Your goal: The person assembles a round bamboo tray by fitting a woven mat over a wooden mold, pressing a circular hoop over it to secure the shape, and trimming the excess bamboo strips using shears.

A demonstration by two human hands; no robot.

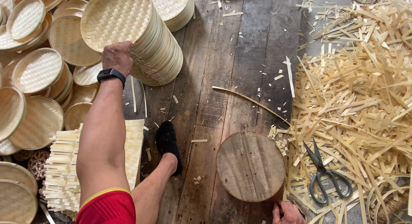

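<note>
Far left is a mess of round woven bamboo lids [37, 69], some flat, some leaning on each other, all loose on the floor. Just below them sits a square stack of woven bamboo mats [64, 172] with frayed strip ends sticking out on the left side.

The left arm runs straight up the frame from the red sleeve [107, 207], almost fully extended, with a black smartwatch [110, 74] on the wrist. The left hand [116, 57] is curled over the lower rim of a tilted stack of woven bamboo lids [137, 35], fingers wrapped onto the front edge and gripping it. That stack leans over on the dark wooden plank floor [231, 57], near the top of the view, with another flat pile of lids just behind it.

Right of the arm, a bare leg ends in a black sock [168, 142] planted on the planks. Then there's a round wooden block [251, 166] sitting flat, with a long thin bamboo strip [249, 102] curving above it.

The right hand [288, 213] is only barely in view at the bottom edge, touching the floor just under the block; can't tell what the fingers are doing. Further right, scissors [326, 177] with grey handles lie on a big heap of bamboo offcuts [365, 99].
</note>
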